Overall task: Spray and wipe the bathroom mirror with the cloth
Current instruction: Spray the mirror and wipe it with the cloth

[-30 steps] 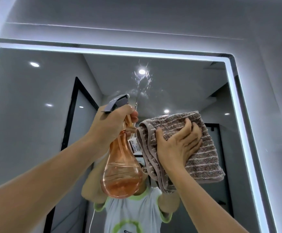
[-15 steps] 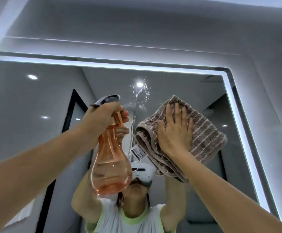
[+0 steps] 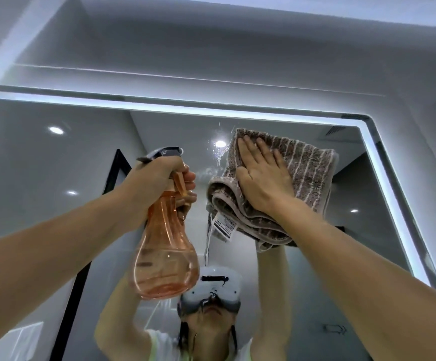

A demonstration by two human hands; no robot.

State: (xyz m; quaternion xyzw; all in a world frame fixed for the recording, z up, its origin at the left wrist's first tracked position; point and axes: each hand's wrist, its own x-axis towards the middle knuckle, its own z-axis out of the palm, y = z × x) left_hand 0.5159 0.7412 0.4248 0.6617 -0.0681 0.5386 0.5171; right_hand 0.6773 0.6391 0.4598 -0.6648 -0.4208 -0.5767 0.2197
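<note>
The bathroom mirror [image 3: 42, 178] fills the view, framed by a lit white strip. My right hand [image 3: 262, 175] lies flat on a folded brown striped cloth [image 3: 308, 173], pressing it against the glass near the mirror's top edge. A white tag [image 3: 224, 226] hangs from the cloth's lower left corner. My left hand [image 3: 157, 175] grips the neck of an orange see-through spray bottle [image 3: 163, 259] with a grey trigger head, held upright just left of the cloth. Spray droplets [image 3: 218, 155] and a run of liquid show on the glass between bottle and cloth.
The lit frame strip [image 3: 383, 162] bounds the mirror at top and right. Grey wall and ceiling [image 3: 211, 48] lie above. The glass reflects a person wearing a headset, a dark door frame and ceiling spotlights.
My right hand has slid the cloth up the glass toward the mirror's top edge and turned it. The view has tilted upward. The bottle stays in my left hand.
</note>
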